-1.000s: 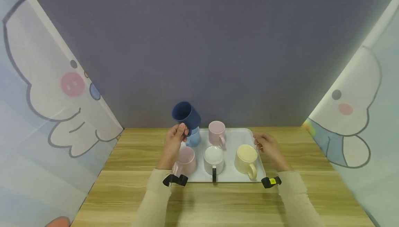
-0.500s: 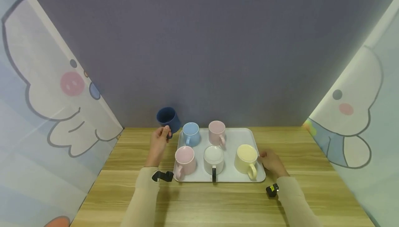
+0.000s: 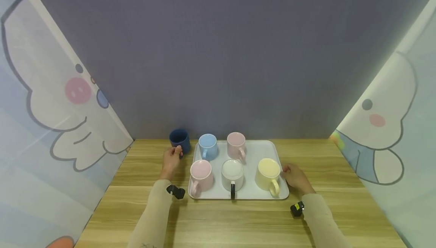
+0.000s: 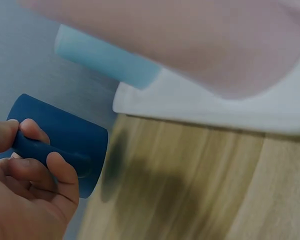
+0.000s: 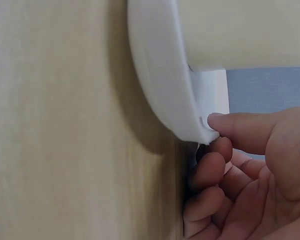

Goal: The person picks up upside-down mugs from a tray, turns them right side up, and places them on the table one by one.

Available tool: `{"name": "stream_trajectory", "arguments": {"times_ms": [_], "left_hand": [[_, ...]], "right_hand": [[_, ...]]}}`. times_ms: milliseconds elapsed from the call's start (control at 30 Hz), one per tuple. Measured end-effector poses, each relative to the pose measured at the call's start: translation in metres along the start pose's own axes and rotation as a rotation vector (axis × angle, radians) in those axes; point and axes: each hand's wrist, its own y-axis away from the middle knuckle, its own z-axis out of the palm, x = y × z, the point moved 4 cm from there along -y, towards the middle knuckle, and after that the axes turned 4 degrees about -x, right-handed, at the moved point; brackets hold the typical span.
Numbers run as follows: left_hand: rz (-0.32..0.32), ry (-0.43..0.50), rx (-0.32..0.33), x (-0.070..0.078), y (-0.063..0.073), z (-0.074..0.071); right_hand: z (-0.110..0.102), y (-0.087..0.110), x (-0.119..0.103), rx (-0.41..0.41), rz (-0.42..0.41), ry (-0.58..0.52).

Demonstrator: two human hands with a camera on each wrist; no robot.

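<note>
At the left of the white tray point(image 3: 258, 150), my left hand point(image 3: 171, 159) holds a dark blue mug point(image 3: 180, 139) by its handle. In the left wrist view the fingers curl round that handle point(image 4: 50, 150), and the mug's base is a little apart from its shadow on the table. My right hand point(image 3: 296, 177) pinches the tray's right rim; in the right wrist view the thumb point(image 5: 240, 131) lies over the edge with curled fingers below it. Nearest that hand on the tray is a yellow mug point(image 3: 267, 176).
Also on the tray are a light blue mug point(image 3: 208, 147), a back pink mug point(image 3: 235, 145), a front pink mug point(image 3: 202, 178) and a white mug point(image 3: 232, 176) with a black handle. Behind the wooden table point(image 3: 238, 225) rises a grey wall point(image 3: 231, 58).
My left hand has carried the dark blue mug leftward off the tray area, then lowered it towards the table. My right hand has slid nearer along the tray's right rim.
</note>
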Motion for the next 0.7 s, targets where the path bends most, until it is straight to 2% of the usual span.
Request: {"name": "stream_trajectory", "arguments": {"times_ms": [267,433,700], "left_hand": [[-0.03,-0.032,-0.003,-0.013,-0.007,0.0],[-0.047,-0.043,-0.008,-0.015,-0.009,0.002],[-0.099,-0.126,-0.021,-0.013,-0.015,0.001]], "right_hand": [[0.001,0.001,-0.002,0.002,-0.014,0.007],[0.002,0.0,-0.001,0.011,-0.015,0.007],[0.004,0.0,0.003,0.014,-0.002,-0.016]]}}
